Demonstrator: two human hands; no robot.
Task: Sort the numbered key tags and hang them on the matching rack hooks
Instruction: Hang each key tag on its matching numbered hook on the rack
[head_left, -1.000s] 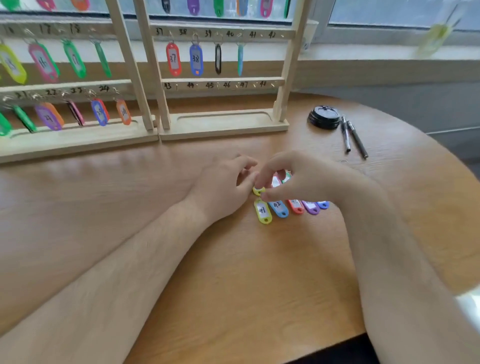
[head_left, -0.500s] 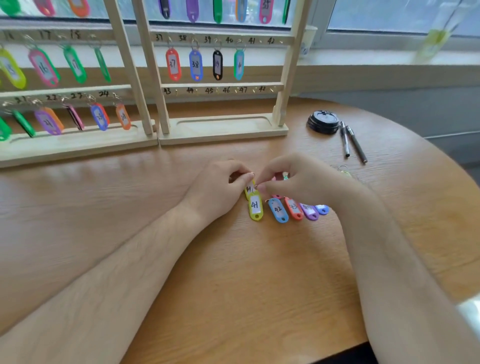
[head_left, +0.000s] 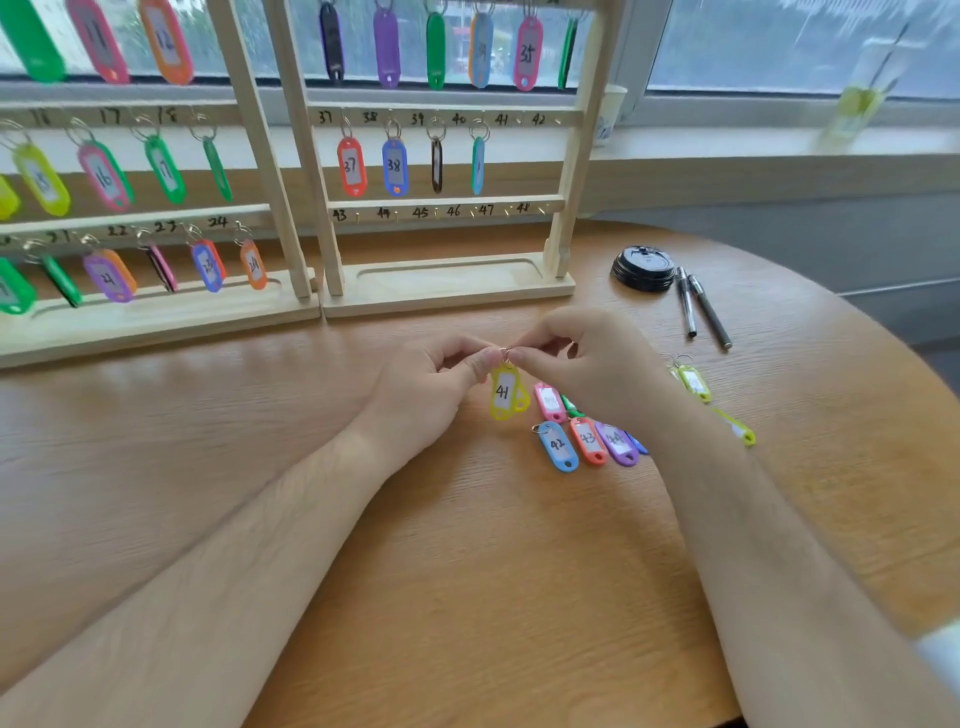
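**Step in hand: tag 41 picked up, not yet hung.**
Left hand (head_left: 431, 397) and right hand (head_left: 589, 371) both pinch the ring of yellow tag 41 (head_left: 503, 393), which hangs between them just above the counter (head_left: 467, 571). The next move probably calls for a reach up and beyond the hands to hook 41 (head_left: 519, 121) (vacant), threading the ring on.

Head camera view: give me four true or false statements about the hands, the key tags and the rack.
1. The left hand and the right hand both pinch the ring of the yellow tag marked 41. True.
2. A tag already hangs under number 41. False: hook 41 on the rack is bare.
3. The blue tag marked 42 lies on the table. True.
4. Two pens lie left of the rack. False: the pens lie right of it, beside a black lid.
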